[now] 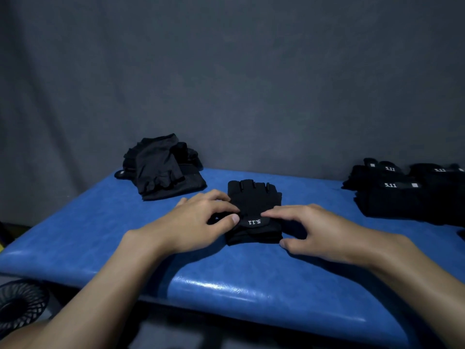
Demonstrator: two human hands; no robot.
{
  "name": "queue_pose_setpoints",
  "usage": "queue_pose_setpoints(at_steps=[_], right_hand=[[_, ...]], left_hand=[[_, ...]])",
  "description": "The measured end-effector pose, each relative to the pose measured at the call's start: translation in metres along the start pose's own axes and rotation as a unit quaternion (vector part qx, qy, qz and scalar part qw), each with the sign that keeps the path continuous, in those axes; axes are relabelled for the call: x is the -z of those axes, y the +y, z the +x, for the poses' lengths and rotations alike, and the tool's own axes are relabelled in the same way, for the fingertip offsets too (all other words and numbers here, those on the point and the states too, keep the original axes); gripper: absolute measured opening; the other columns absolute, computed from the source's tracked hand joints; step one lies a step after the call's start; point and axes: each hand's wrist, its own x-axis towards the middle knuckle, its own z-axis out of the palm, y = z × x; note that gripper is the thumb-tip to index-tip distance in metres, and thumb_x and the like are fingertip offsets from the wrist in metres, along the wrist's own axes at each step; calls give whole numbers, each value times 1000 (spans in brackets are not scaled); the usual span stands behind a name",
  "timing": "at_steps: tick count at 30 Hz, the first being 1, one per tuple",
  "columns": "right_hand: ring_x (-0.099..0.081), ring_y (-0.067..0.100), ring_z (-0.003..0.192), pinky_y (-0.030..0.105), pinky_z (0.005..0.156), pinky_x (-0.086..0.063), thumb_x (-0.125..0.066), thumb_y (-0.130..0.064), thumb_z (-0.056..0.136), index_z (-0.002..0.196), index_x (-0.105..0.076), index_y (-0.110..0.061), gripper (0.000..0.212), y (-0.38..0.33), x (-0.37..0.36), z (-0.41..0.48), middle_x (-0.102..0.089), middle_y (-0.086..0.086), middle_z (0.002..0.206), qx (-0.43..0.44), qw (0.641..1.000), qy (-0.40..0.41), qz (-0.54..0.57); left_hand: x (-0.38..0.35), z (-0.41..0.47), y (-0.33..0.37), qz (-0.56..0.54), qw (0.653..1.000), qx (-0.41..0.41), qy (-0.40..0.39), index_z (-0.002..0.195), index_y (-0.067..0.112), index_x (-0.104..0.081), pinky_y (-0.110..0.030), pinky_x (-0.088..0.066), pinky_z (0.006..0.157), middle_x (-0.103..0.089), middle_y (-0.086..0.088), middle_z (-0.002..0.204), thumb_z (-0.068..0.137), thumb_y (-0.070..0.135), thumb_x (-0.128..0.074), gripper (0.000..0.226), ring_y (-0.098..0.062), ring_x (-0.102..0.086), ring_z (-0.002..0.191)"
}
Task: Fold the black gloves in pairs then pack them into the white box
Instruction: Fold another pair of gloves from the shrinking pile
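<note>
I am pinching the cuff of the glove point(254, 197) between thumb and forefinger of the left hand point(196, 221). The right hand point(315, 231) is pressing outstretched fingers on its strap.

Two bare hands are in view, one left hand point(198, 220) and one right hand point(319, 233), over one blue padded worktop point(226, 285). Black gloves lie in three groups. In the middle is one fingerless glove point(254, 197) with four short finger stubs showing and one white label point(254, 222); how many dark layers lie under it cannot be told. At the back left is one loose heap point(161, 167), whose gloves cannot be counted. At the right is one stacked group point(402, 197) showing three white labels, so at least three gloves. One round black mesh object point(20, 303) sits lower left. One grey cloth point(226, 71) hangs behind.
</note>
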Motion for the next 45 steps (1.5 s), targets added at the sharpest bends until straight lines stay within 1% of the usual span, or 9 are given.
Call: queue_pose_setpoints(at_steps=[4, 10, 16, 20, 25, 28, 31, 35, 45], right_hand=[[-57, 0, 108, 30, 94, -47, -53, -30, 96, 124, -54, -39, 30, 2, -7, 2, -62, -23, 113, 34, 999, 33, -18], [-62, 13, 91, 40, 82, -51, -45, -28, 101, 103, -61, -22, 17, 5, -15, 8, -68, -5, 94, 19, 991, 115, 67], [-66, 15, 101, 36, 91, -51, -46, -25, 101, 110, -68, -17, 25, -3, -10, 12, -73, -2, 103, 5, 967, 158, 201], [-69, 22, 101, 43, 98, -50, -55, -43, 94, 119, -65, -30, 30, -7, -4, 8, -74, 2, 103, 21, 933, 132, 334], [-60, 19, 79, 35, 85, -47, -68, -36, 88, 125, -59, -36, 37, -2, -9, 11, -63, 17, 79, -3, 935, 144, 324], [-65, 10, 82, 28, 94, -48, -63, -32, 92, 137, -49, -17, 50, -3, -16, 17, -72, 5, 79, -51, 928, 184, 321], [-57, -3, 61, 15, 76, -44, -60, -29, 94, 134, -50, -15, 43, -1, -24, 26, -62, -12, 54, -70, 924, 203, 315], [-49, -2, 46, 7, 54, -36, -62, -29, 94, 126, -53, -18, 36, 1, -30, 35, -53, -14, 45, -95, 922, 239, 288], [-58, 7, 91, 25, 83, -44, -62, -44, 88, 124, -51, -25, 42, 9, -34, 31, -62, -8, 88, -115, 942, 244, 200]], left_hand=[[5, -4, 4, -31, 999, 3, -19, 131, 45, -56, -44, -25, 117, -40, 28, 140, 91, 74, -32, 55, 3, -37, 133], [8, -10, -2, -38, 997, -34, -55, 136, 44, -49, -35, -37, 111, -40, 33, 134, 64, 78, -66, 81, -2, -45, 128], [1, -6, 0, -148, 987, -54, 44, 84, 35, -65, -28, -49, 85, -62, 19, 89, 90, 42, -69, 10, -2, -62, 88], [-2, -4, 1, -183, 980, -37, 63, 88, 18, -70, -38, -52, 89, -72, 5, 88, 93, 55, -57, 40, -12, -67, 89], [-9, 2, -1, -149, 983, 15, 103, 62, 21, -48, -37, -39, 62, -41, 12, 57, 81, 77, -40, 59, -12, -41, 58], [-13, 5, 2, -145, 982, 36, 118, 60, 26, -47, -37, -39, 68, -47, 11, 63, 80, 78, -36, 57, -14, -46, 63], [-15, 8, 1, -141, 980, 44, 130, 66, 23, -48, -45, -48, 82, -53, 10, 72, 80, 78, -35, 58, -17, -55, 72], [-17, 6, -3, -173, 975, 39, 137, 125, 53, -39, -45, -44, 102, -58, 18, 114, 76, 75, -45, 54, -12, -59, 108], [-11, 4, -6, -157, 983, -19, 94, 122, 57, -51, -39, -43, 107, -65, 25, 114, 72, 65, -63, 52, 1, -58, 115]])
